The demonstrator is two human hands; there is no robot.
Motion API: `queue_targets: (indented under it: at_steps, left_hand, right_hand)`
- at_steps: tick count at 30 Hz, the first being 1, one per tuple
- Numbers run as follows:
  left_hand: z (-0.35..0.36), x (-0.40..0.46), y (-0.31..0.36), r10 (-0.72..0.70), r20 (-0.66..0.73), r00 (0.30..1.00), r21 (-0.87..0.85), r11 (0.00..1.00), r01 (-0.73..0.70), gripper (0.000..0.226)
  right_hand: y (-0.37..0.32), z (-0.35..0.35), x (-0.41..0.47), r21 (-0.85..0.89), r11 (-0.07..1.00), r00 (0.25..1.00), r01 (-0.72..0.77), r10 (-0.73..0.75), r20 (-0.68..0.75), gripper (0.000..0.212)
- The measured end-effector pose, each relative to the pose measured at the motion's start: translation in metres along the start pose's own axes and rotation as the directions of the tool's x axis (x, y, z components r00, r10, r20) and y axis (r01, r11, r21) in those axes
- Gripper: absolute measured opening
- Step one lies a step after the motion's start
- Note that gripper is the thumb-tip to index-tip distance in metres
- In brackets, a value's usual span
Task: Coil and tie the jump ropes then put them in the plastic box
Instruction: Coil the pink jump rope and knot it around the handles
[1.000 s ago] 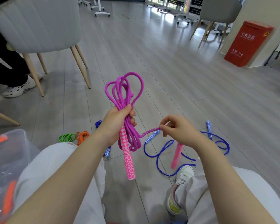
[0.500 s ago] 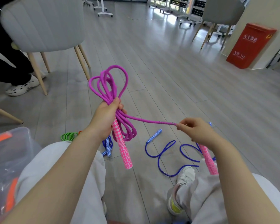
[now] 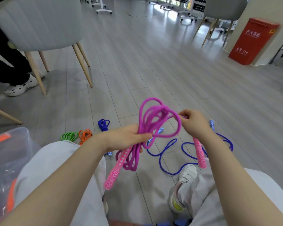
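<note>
Since half a second ago, the right hand (image 3: 192,123) has swung the free rope end up and across, closing a new loop against the bundle; the left hand (image 3: 126,138) has dropped lower and rightward.

Item, magenta jump rope (image 3: 151,121): coils gathered in left hand, fingers curled round the bundle's waist; loops fan upward, slightly blurred. First pink handle (image 3: 115,169), white diamond print, hangs tilted below the left hand. Second pink handle (image 3: 199,154) dangles beneath the right wrist. Right hand pinches the rope near the top of the outer loop.

Item, blue jump rope (image 3: 168,158): uncoiled on the floor (image 3: 153,62), between the hands and the white shoe (image 3: 184,181).

Items, coiled: green rope (image 3: 69,136), orange rope (image 3: 85,134), dark blue rope (image 3: 103,124), side by side on the floor.

Item, plastic box (image 3: 10,160): clear, lower left edge, beside the left knee.

Item, red box (image 3: 253,40): white Chinese characters and "119".

Open floor runs ahead between grey chair (image 3: 39,23), left, and second chair (image 3: 224,7), right.
</note>
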State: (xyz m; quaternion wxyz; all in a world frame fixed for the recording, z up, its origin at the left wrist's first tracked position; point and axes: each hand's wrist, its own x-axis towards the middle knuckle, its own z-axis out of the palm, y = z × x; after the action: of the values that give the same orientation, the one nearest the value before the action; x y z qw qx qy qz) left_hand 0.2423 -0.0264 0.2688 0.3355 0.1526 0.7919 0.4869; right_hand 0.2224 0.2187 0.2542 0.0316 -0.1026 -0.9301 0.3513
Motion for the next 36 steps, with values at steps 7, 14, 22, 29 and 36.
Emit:
queue_targets:
  at_steps: [7,14,22,29,36]
  left_hand:
    - [0.026,0.031,-0.048,0.084,0.017,0.996,0.831,0.553,-0.061,0.033]
    - [0.014,0.042,-0.040,0.406,-0.409,0.817,0.716,0.698,0.012,0.031]
    - [0.010,0.034,-0.029,0.396,-0.505,0.767,0.637,0.770,0.022,0.030]
    - [0.008,0.033,-0.028,0.326,-0.534,0.780,0.552,0.833,0.030,0.031]
    - [-0.001,0.032,-0.026,0.297,-0.606,0.738,0.425,0.905,-0.014,0.028]
  right_hand:
    - [-0.040,0.007,-0.010,0.450,0.891,0.991,0.051,-0.100,0.086,0.019]
    - [-0.051,-0.011,-0.027,0.733,0.677,0.958,0.068,-0.250,0.142,0.019]
    - [-0.042,-0.020,-0.028,0.813,0.582,0.972,0.025,-0.204,0.117,0.018]
    - [-0.049,-0.017,-0.036,0.830,0.558,0.919,0.005,-0.330,0.216,0.017]
    - [-0.045,-0.022,-0.035,0.850,0.527,0.925,-0.001,-0.322,0.201,0.021]
